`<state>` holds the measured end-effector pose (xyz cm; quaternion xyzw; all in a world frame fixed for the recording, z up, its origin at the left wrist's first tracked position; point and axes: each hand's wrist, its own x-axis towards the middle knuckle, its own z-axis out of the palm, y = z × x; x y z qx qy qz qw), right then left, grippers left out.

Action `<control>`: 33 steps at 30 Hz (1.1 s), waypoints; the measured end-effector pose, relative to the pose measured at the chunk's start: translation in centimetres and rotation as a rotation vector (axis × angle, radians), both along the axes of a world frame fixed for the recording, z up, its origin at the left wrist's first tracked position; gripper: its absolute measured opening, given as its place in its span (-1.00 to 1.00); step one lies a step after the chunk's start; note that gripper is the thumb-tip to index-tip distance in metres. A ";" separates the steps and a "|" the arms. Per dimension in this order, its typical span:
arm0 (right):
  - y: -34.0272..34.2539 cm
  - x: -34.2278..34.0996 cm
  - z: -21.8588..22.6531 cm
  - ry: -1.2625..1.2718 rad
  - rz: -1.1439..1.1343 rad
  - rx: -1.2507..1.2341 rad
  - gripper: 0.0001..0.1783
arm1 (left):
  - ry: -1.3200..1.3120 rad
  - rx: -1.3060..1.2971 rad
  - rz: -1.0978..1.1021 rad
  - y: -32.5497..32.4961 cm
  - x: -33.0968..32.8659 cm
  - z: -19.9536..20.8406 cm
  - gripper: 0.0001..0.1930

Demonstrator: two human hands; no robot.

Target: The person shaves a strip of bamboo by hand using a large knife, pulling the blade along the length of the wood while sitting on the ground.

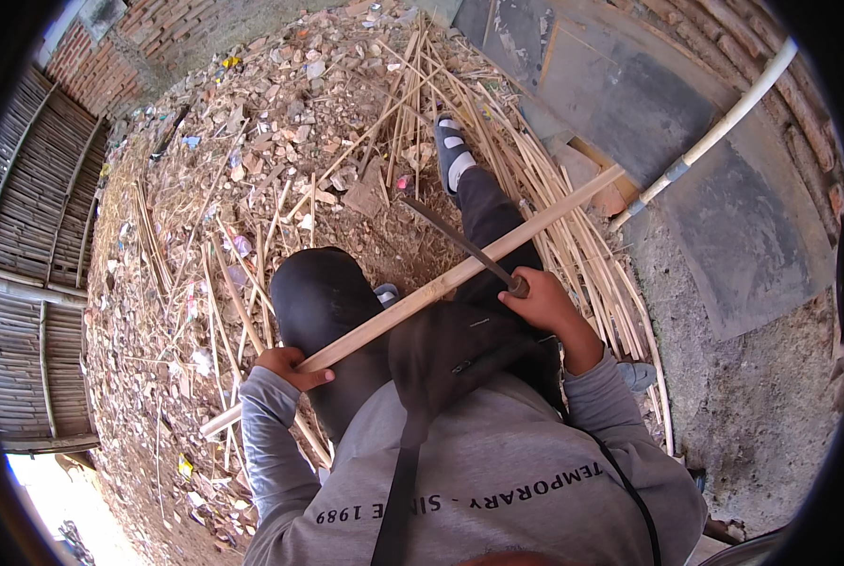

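A long pale bamboo strip (pixel 422 296) lies slantwise across my lap, from low on the left to high on the right. Near its lower end my left hand (pixel 292 367) is closed round it. My right hand (pixel 543 304) grips the handle of a long dark-bladed knife (pixel 450 229), its fingers wrapped tight. The blade points up and to the left and crosses over the strip just ahead of my right hand; whether its edge touches the wood I cannot tell. Both my knees are bent beneath the strip.
Many thin bamboo strips (pixel 582 264) are piled along my right side, with more (pixel 422 104) ahead. Rubble and litter (pixel 280 123) cover the ground. A white pole (pixel 714 141) leans by dark sheets (pixel 629 85) at right. A woven bamboo wall (pixel 30 189) stands at left.
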<state>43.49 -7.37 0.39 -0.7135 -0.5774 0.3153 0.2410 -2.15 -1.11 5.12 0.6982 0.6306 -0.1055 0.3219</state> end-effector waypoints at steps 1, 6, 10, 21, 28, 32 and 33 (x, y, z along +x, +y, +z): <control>0.0 0.0 0.0 0.001 -0.001 -0.002 -0.65 | -0.002 0.003 -0.005 0.0 0.0 0.0 -0.23; 0.1 0.0 -0.3 0.005 0.000 -0.003 -0.65 | -0.004 0.001 0.006 0.0 0.0 0.0 -0.24; 0.1 0.0 -0.5 -0.009 -0.003 -0.009 -0.66 | -0.009 0.007 0.012 -0.1 0.0 -0.1 -0.25; 0.0 0.0 -0.4 -0.009 -0.003 -0.017 -0.65 | -0.047 0.008 0.026 -0.1 -0.2 -0.2 -0.23; 0.0 0.1 -0.8 -0.017 -0.004 -0.012 -0.64 | -0.045 0.019 0.020 -0.1 -0.3 -0.3 -0.24; 0.0 0.0 -0.6 -0.023 -0.007 -0.025 -0.64 | -0.037 0.026 0.018 -0.1 -0.2 -0.4 -0.25; 0.0 0.0 -0.6 -0.023 -0.008 -0.026 -0.64 | -0.051 0.029 0.016 -0.1 -0.2 -0.4 -0.24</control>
